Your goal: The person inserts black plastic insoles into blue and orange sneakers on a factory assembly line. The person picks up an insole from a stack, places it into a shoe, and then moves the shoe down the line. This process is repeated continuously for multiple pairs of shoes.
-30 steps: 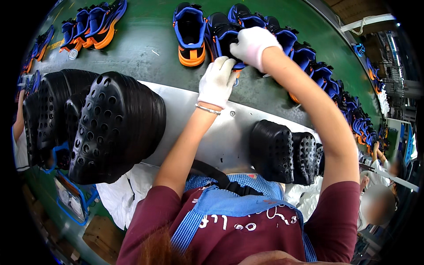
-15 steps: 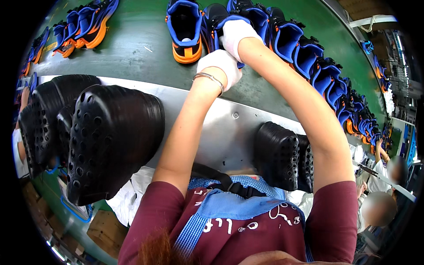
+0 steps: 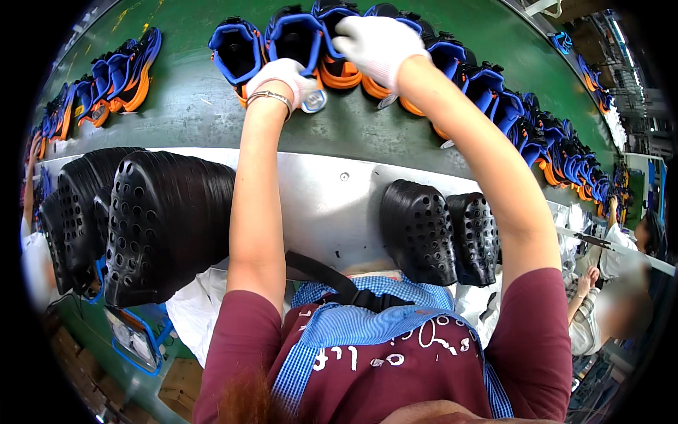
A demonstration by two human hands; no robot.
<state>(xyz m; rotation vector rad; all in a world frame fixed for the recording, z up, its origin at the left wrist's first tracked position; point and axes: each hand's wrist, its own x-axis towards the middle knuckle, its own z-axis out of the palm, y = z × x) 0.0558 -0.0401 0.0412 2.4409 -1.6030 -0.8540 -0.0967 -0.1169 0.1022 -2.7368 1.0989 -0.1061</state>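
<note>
Shoes with black uppers, blue linings and orange soles (image 3: 294, 35) stand in a row across the far part of a green tabletop (image 3: 176, 116), their orange heels turned toward me. My left hand (image 3: 280, 78), in a white knit glove, is at the heel of the second shoe from the row's left end; its fingers bend over behind the wrist, and I cannot tell whether they are clamped on the shoe. Just right of that hand is a round white-and-blue tag (image 3: 313, 101). A silver metal bracelet (image 3: 270, 97) circles my left wrist.

My right hand (image 3: 381, 48), gloved alike, is over the row to the right of the third shoe (image 3: 340, 71). Its fingers curl in toward the left, blurred, and I cannot tell whether they pinch anything.

From there the row bends away to the right, and another group of such shoes (image 3: 127, 78) stands at the far left. Nearer me, a silver metal ledge (image 3: 328, 201) lies between large black perforated plastic shells (image 3: 173, 219) on the left and smaller black perforated shells (image 3: 417, 233) on the right.
</note>
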